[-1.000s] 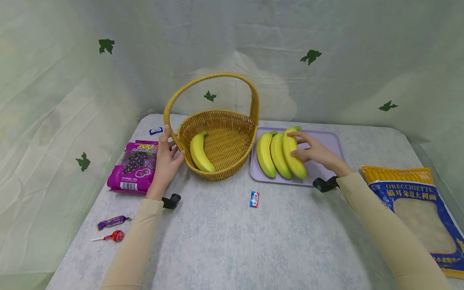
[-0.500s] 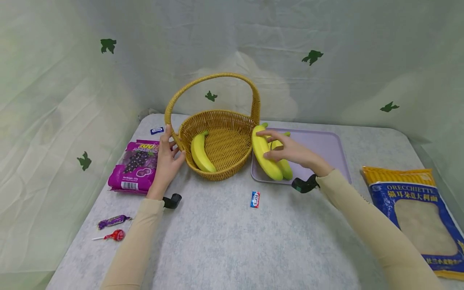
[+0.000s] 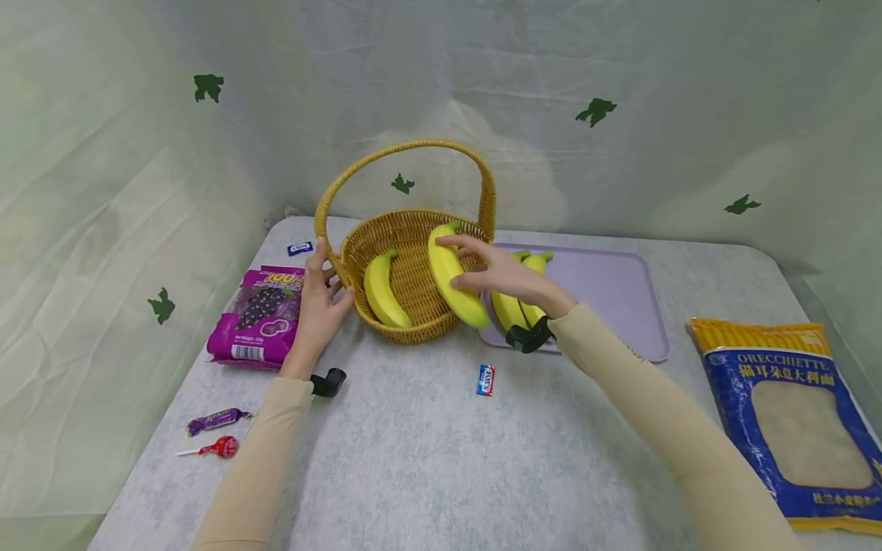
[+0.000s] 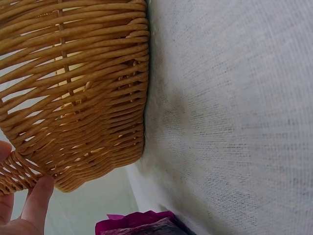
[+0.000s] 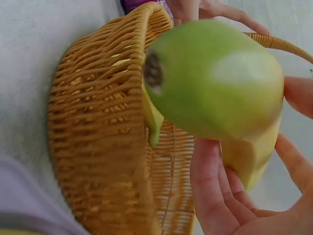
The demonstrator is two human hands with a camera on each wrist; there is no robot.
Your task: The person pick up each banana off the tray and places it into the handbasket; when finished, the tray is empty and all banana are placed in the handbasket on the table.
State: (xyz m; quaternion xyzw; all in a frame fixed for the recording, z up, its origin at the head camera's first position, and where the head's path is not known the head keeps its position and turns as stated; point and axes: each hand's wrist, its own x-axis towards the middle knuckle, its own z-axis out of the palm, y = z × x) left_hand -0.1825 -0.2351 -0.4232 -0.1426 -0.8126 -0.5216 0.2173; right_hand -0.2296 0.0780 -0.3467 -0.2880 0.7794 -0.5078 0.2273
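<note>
A yellow banana point(image 3: 451, 274) with a green tip hangs over the right side of the wicker basket point(image 3: 427, 330), pinched by my right hand point(image 3: 506, 274). In the right wrist view its green end point(image 5: 210, 78) faces the camera, above the basket's rim. My left hand point(image 3: 318, 310) grips the basket's left rim at the foot of the handle, thumb in front and fingers behind. A second banana point(image 3: 383, 291) lies inside the basket on the left. Two more bananas point(image 3: 508, 308) lie on the lilac tray point(image 3: 606, 287), partly covered by my right hand and wrist camera.
Left of the basket lies a purple candy bag point(image 3: 258, 321), with a small blue sweet point(image 3: 299, 248) behind it. Nearer are a purple wrapped candy point(image 3: 219, 420) and a red lollipop point(image 3: 224, 446). A small red-and-blue sweet point(image 3: 485, 379) lies before the tray; a pasta bag point(image 3: 792, 421) lies right.
My right hand has lifted the rightmost banana off the tray and carried it left, past the other two, to over the basket. My left hand has stayed on the rim.
</note>
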